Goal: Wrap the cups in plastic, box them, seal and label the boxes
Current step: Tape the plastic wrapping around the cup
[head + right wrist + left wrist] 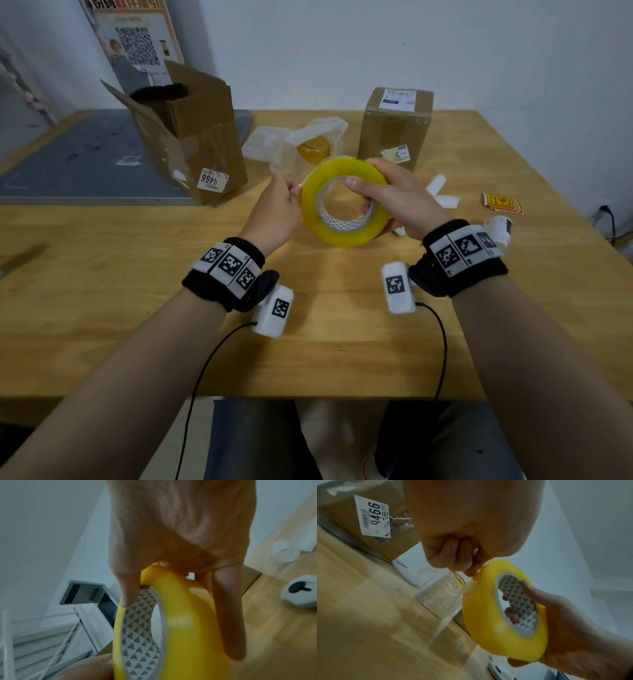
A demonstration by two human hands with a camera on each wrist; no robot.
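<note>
One yellow tape roll [344, 202], white triangle-print core, held both hands.

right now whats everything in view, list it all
tape roll: 1, yellow, held above the table
open box: 1, brown, far left, flaps up, 9466 label
closed box: 1, brown, far right, white label on top
wrapped cup: 1, amber in clear plastic, between the boxes
stickers: small stack, red and yellow, right edge
table: 1, wood
left hand: pinches the tape's free end
right hand: grips the roll through its core
</note>
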